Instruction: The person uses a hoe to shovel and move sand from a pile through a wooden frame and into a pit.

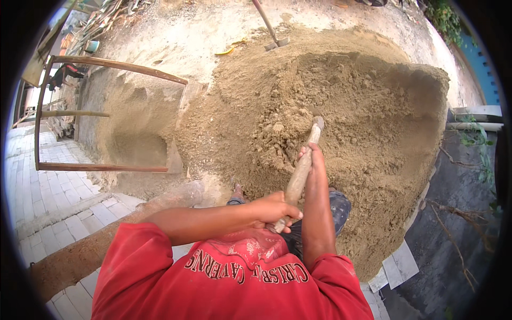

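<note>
A thick wooden handle [298, 181] of a digging tool slants up and away from me over a large heap of brown sand [352, 106]. Its far end meets the sand, and the blade is hidden there, so I cannot tell whether it is a hoe or a shovel. My left hand [274, 209] is closed around the near end of the handle, close to my body. Farther up, my right hand [313, 154] grips the same handle. Loose, damp-looking clumps lie around the tool's far end.
A wooden-framed mesh screen [109, 167] leans at the left, with sand behind it. Another long-handled tool [277, 42] stands at the heap's far edge. Paving [48, 197] and a log-like beam [80, 250] lie at left; white tiles [400, 264] and dry branches at right.
</note>
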The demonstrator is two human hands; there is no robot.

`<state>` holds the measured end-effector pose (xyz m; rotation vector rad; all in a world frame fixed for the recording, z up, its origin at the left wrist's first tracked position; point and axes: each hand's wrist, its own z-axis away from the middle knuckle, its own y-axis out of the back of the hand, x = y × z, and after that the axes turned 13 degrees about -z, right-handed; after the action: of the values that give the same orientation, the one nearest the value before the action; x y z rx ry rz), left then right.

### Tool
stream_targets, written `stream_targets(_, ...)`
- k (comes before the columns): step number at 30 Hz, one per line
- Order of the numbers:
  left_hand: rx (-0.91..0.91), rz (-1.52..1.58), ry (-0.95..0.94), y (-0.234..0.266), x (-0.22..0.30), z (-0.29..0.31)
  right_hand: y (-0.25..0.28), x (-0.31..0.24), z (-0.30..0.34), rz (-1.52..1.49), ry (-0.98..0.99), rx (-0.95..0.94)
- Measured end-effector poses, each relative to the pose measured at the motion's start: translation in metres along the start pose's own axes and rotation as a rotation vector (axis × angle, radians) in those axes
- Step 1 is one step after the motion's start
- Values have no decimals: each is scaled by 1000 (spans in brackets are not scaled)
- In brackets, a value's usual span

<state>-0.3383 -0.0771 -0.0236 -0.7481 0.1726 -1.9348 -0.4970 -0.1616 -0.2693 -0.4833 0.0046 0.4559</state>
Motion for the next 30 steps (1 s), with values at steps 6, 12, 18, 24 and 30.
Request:
stream_targets(6, -7, -16, 246, -65, 86, 46, -1, -62, 70, -180, 148, -228)
stream_targets(12, -197, -158, 200, -58, 116, 132, 74, -177, 10, -433, 222, -158)
stream_targets(18, -355, 11, -24, 44, 0, 212, -13, -110, 164, -56, 695, -18)
stream_targets(24, -52, -413, -431, 215, -169, 270, -193, 5, 231, 136, 998, 99)
stream_targets(30, 1411, -580, -297, 234, -326, 530, -416, 363, 347, 440, 665, -442)
